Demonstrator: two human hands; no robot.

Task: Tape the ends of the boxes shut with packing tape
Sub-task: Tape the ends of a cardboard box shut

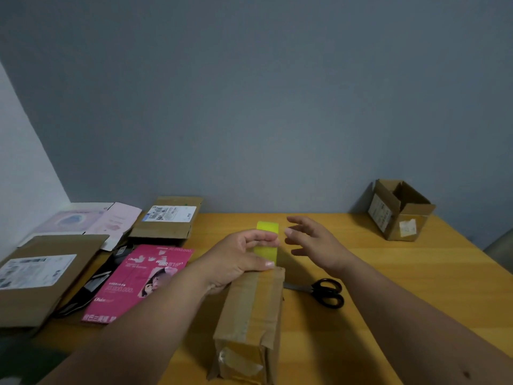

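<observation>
A long brown cardboard box (249, 315) lies on the yellow wooden table (416, 287), running from the front edge toward the middle, with old tape along its top. My left hand (244, 254) grips a yellow roll of packing tape (267, 240) at the box's far end, fingers through the roll and thumb pressing near the box's far edge. My right hand (313, 243) hovers just right of the roll with fingers spread, holding nothing.
Black-handled scissors (324, 293) lie right of the box. An open cardboard box (399, 211) stands at the back right. On the left lie a pink mailer (138, 282), two flat labelled boxes (44, 276) (169, 218) and pale flattened cartons (83, 220).
</observation>
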